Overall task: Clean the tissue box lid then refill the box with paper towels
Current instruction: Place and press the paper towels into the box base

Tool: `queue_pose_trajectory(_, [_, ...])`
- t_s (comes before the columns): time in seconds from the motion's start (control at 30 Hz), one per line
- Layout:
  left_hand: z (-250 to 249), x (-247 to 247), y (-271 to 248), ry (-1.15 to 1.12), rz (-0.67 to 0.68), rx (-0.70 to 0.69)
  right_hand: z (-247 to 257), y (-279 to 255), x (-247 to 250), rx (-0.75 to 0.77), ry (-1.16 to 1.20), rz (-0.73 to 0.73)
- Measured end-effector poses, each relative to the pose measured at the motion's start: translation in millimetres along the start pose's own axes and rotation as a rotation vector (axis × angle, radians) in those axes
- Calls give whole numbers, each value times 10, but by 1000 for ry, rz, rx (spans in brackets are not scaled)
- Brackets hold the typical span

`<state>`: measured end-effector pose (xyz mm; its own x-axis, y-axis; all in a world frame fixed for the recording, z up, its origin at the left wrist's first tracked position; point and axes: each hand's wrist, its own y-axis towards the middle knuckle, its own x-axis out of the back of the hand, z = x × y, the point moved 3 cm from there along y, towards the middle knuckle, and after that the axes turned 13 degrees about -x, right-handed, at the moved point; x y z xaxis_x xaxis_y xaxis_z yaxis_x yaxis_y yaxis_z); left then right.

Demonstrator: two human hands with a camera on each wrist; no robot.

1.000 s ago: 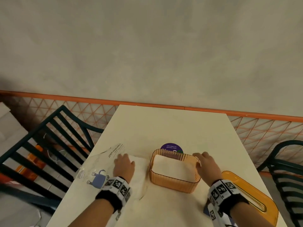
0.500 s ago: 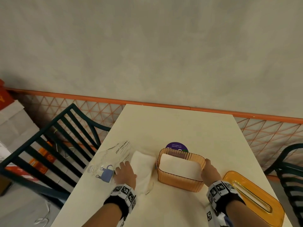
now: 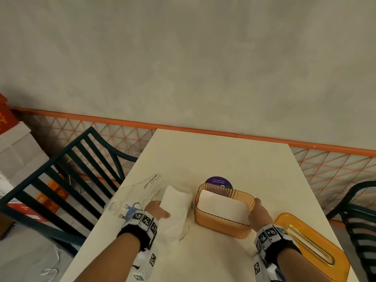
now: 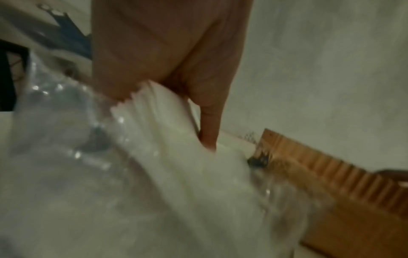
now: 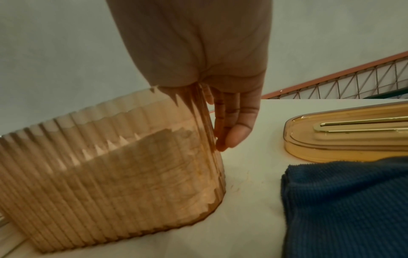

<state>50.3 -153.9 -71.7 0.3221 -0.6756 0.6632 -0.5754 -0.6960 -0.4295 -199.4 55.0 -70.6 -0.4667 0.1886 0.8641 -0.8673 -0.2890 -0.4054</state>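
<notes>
An amber ribbed tissue box (image 3: 221,226) stands open on the cream table (image 3: 213,155) with white paper towels (image 3: 221,206) inside. My right hand (image 3: 257,209) holds its right end wall (image 5: 207,157). Its fingers (image 5: 234,125) lie straight down the outside, and the thumb seems to be inside the rim. My left hand (image 3: 157,210) grips a stack of white paper towels (image 3: 176,204) just left of the box, thumb on top (image 4: 209,122). The stack (image 4: 176,157) sits partly in a clear plastic wrapper. The amber lid (image 3: 313,247) with its slot lies to the right (image 5: 353,139).
A dark blue cloth (image 5: 344,200) lies near my right wrist beside the lid. The printed clear wrapper (image 3: 142,192) spreads toward the table's left edge. A purple round sticker (image 3: 218,181) sits behind the box. Dark chairs flank the table (image 3: 71,180) (image 3: 358,210).
My left hand went from lying flat on the towel stack to gripping its near end. My right hand slid from the box's far rim to its right end wall.
</notes>
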Motion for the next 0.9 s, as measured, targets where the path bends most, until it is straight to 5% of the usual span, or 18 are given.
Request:
queue_pose_trajectory(0.23, [-290, 468, -382, -383, -29, -239, 20, -6, 200, 37, -40, 34])
queue_pose_trajectory(0.4, [-581, 622, -593, -696, -149, -373, 514, -439, 708, 382, 318, -153])
queue_pose_trajectory(0.5, [-828, 487, -639, -754, -169, -447, 941, -828, 681, 486, 488, 74])
queue_pose_trajectory(0.63, [-1089, 275, -682, -740, -77, -525, 1173, -942, 494, 432, 695, 365])
queue_pose_trajectory(0.9, [-1133, 273, -631, -679, 260, -462, 1013, -875, 775, 343, 949, 593])
